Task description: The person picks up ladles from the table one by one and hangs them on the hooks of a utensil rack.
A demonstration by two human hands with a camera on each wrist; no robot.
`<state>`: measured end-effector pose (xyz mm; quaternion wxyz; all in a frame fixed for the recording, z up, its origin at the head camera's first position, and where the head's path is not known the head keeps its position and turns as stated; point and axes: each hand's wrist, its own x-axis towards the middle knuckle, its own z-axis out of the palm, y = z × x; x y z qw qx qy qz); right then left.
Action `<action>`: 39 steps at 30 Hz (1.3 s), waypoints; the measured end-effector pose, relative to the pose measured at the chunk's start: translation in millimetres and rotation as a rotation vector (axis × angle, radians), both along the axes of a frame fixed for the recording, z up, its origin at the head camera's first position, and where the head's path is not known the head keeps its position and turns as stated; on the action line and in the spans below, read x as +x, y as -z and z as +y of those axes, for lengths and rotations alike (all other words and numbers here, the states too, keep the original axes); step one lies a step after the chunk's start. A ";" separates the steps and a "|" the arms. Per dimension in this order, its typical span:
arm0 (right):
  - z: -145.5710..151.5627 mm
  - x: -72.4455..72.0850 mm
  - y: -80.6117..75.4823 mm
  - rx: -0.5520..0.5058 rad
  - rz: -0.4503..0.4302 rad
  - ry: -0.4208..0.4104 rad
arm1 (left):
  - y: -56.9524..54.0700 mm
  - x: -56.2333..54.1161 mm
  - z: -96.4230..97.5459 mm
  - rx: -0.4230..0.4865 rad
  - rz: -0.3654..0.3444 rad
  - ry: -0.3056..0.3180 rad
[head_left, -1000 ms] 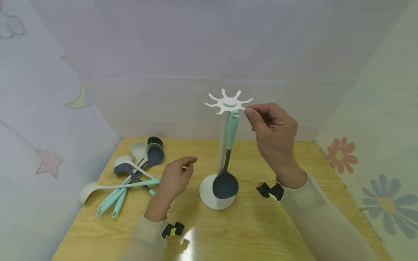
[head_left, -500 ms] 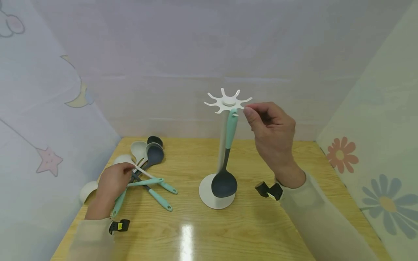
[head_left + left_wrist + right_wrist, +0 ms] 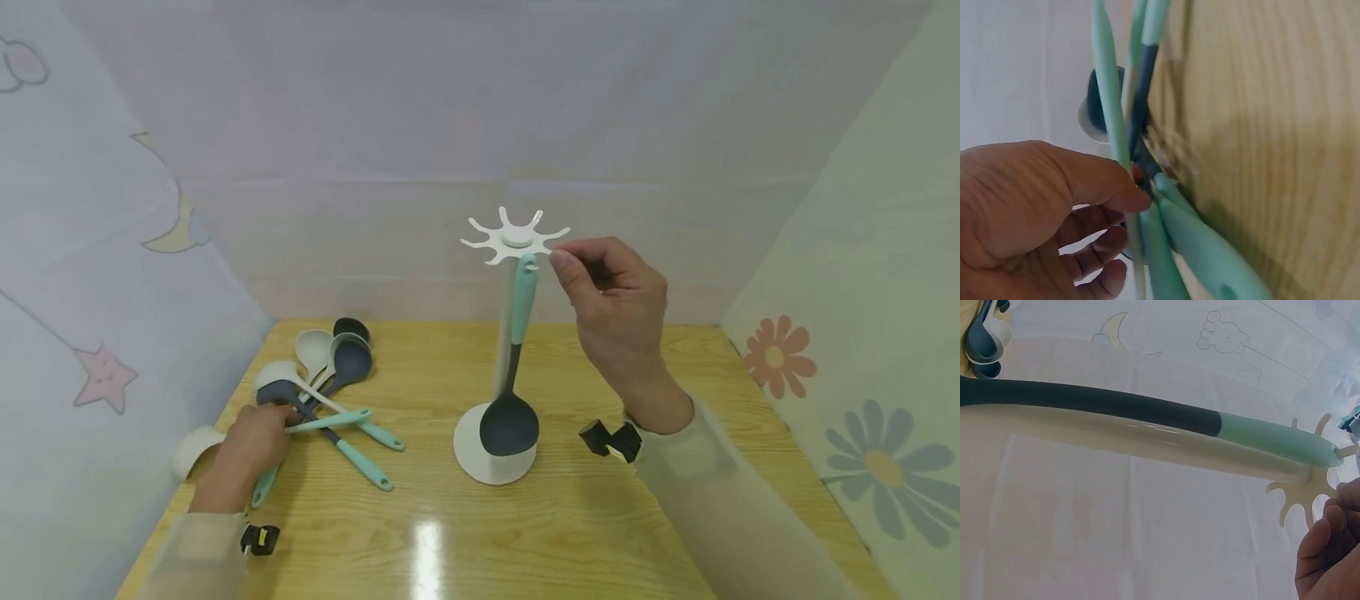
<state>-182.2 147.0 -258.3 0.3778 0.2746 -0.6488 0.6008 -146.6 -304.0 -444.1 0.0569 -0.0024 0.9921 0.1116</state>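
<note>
My left hand [image 3: 255, 442] is at the left-hand pile, with thumb and fingers around the shaft of a white ladle [image 3: 197, 450] that has a mint handle [image 3: 1107, 81]. The ladle's shaft passes partly behind the hand in the head view. Thumb and forefinger of my right hand [image 3: 622, 304] pinch a prong of the white utensil stand [image 3: 517, 237], whose top has several such hooks. From a hook beside that hand hangs a dark ladle [image 3: 510, 425] by its mint handle [image 3: 1279, 439], bowl down in front of the stand's round base [image 3: 468, 458].
Other utensils with mint handles lie crossed in the pile: a white one [image 3: 276, 372], a dark-blue one [image 3: 277, 392], and a dark ladle [image 3: 352, 360] further back. The wooden table [image 3: 600, 533] meets cloth-covered walls [image 3: 375, 250] behind and at both sides.
My left hand has gone from near the stand leftward to the pile, then lowered onto the ladle's shaft. The right hand keeps its pinch on the prong.
</note>
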 end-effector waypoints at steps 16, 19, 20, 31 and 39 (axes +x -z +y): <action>0.9 -0.5 -0.3 0.014 0.012 -0.006 | 2.2 10.3 -10.9 0.003 0.302 0.030; 1.2 -0.4 -0.2 0.020 0.014 -0.005 | -12.2 14.1 -10.0 0.003 0.400 0.049; 1.3 -0.3 -0.2 0.021 0.013 -0.005 | -17.9 14.8 -8.8 0.000 0.441 0.058; 1.4 2.4 -2.3 0.040 -0.004 0.009 | -79.2 22.9 43.3 0.109 0.815 0.098; 0.8 2.6 -2.0 0.043 -0.002 0.013 | -109.1 33.1 101.4 0.367 0.921 0.072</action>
